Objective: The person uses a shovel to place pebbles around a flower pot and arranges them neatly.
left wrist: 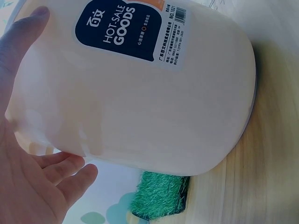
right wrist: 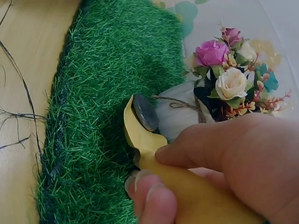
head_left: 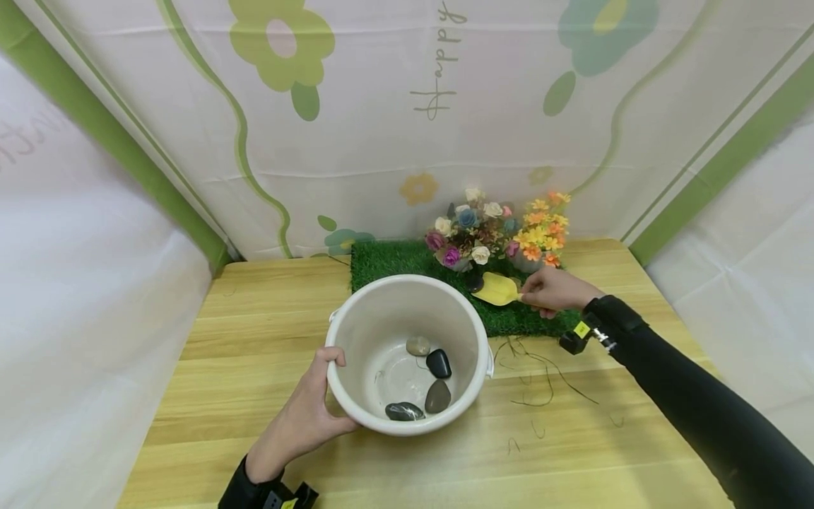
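My left hand [head_left: 314,399] grips the rim of a white bucket [head_left: 407,283], its thumb over the edge. In the left wrist view, fingers curve along the wall of the bucket [left wrist: 154,112]. Several stones lie inside, among them a black stone [head_left: 439,363] and a striped grey stone [head_left: 403,411]. My right hand [head_left: 553,290] holds a small yellow shovel [head_left: 497,289] by its handle, over the artificial grass mat [head_left: 388,258]. A dark, smooth stone [right wrist: 146,112] leans against the shovel's blade in the right wrist view.
Behind the shovel stand a mixed bouquet [head_left: 470,226] and a pot of orange and yellow flowers [head_left: 543,230]. Loose dark strands [head_left: 547,382] lie on the wooden table [head_left: 254,339] in front of the mat. A printed curtain [head_left: 381,141] hangs behind.
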### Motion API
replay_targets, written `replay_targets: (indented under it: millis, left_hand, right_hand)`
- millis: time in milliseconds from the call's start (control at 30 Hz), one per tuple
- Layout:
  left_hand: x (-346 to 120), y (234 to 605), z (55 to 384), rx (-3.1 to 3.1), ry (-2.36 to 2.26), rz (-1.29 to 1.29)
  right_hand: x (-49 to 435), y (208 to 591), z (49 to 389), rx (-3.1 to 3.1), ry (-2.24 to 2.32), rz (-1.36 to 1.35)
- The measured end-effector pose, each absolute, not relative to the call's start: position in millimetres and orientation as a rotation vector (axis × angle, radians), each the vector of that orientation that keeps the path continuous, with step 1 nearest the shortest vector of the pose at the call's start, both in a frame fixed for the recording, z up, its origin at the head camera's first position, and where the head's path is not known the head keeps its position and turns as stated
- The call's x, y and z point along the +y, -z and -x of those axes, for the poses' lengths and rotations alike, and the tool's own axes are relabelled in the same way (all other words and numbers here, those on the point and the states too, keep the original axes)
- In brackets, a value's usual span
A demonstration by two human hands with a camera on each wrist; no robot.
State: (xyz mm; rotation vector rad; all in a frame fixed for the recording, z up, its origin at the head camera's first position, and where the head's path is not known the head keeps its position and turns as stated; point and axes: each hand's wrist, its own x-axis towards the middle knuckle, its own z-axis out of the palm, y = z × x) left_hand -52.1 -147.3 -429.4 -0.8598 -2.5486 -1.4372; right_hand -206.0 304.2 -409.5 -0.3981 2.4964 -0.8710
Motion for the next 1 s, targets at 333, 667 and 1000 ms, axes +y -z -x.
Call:
replay_targets:
  millis: [333,667,1000]
  left_hand:
    - [-147.3,426.7,52.1,-2.557,1.456,0.855]
    - [-147.6,426.3,52.5,-2.58,1.473,0.841]
    - [-147.3,426.0,51.8,-2.579,1.453,0.843]
  right_hand:
    - [310.3,400.3,198.6,2.52,0.85,0.451]
    - [341.2,402.2,182.7,2.564,0.882,0.424]
    - [368.7,398.5,161.8,2.472,1.024,0.435]
